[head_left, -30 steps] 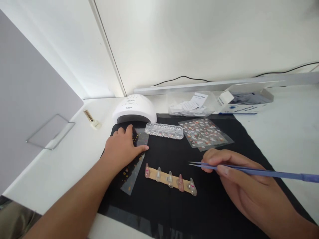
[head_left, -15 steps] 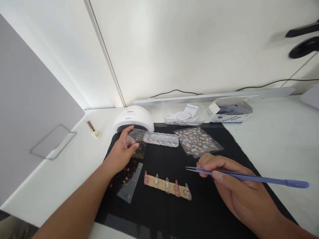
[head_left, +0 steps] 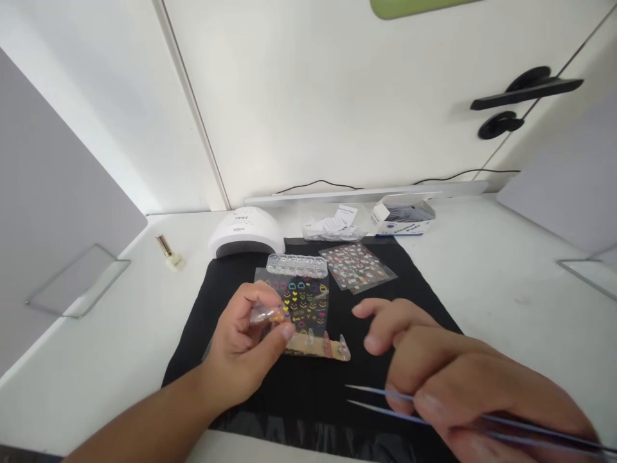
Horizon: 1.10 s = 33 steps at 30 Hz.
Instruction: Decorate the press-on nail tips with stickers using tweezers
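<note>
My left hand (head_left: 243, 350) holds up a clear sticker sheet (head_left: 301, 302) printed with small coloured hearts and faces, pinched at its lower left edge between thumb and fingers. Just behind and below the sheet lies a tan strip with several false nail tips (head_left: 332, 347) on the black mat (head_left: 308, 392). My right hand (head_left: 463, 379) is low at the right and grips thin blue tweezers (head_left: 380, 405), their two points apart and aimed left. The forefinger of that hand stretches toward the sticker sheet.
A white nail lamp (head_left: 245, 231) stands at the mat's far left corner. Beside it are a clear box of rhinestones (head_left: 296, 263), another sticker sheet (head_left: 357, 265), a bag of paper pads (head_left: 332, 226) and an open white box (head_left: 403, 217). A gold-capped bottle (head_left: 168, 253) lies left.
My left hand has lifted a sticker sheet from near the lamp and brought it toward me, above the nail strip. My right hand with the tweezers dropped lower. The view tilted up.
</note>
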Motion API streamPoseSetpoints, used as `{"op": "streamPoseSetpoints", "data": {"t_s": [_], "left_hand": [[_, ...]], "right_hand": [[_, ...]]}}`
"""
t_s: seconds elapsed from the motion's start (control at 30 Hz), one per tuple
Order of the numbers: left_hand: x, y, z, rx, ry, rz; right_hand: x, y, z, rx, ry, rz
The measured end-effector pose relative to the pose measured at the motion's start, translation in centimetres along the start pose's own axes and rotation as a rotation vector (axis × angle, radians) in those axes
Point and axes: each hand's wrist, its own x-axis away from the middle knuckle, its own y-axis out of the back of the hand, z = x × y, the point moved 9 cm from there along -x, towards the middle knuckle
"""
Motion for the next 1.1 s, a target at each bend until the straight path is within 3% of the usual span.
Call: {"op": "streamPoseSetpoints", "data": {"t_s": [0.03,0.1,0.5,0.9,1.1], "left_hand": [[0.1,-0.2,-0.3,0.005,-0.010,0.017],[0.1,-0.7,-0.8,0.007,-0.020,0.048],[0.1,-2.2,-2.1,-0.119,-0.019,0.236],[1.1,-1.6,-0.7,-0.165,0.108,0.199],[1.1,-1.6,-0.6,-0.194,0.127,0.203]], "right_hand": [[-0.4,-1.2,0.5,0.024,0.059,0.093],[-0.8,-2.5,0.2,0.032,0.073,0.160],[1.2,-1.7,-2.7,-0.038,-0.064,0.062],[1.9,-1.5,-3.3,-0.035,-0.111,0.019],[2.4,-1.8,-3.3,0.023,-0.099,0.063]]}}
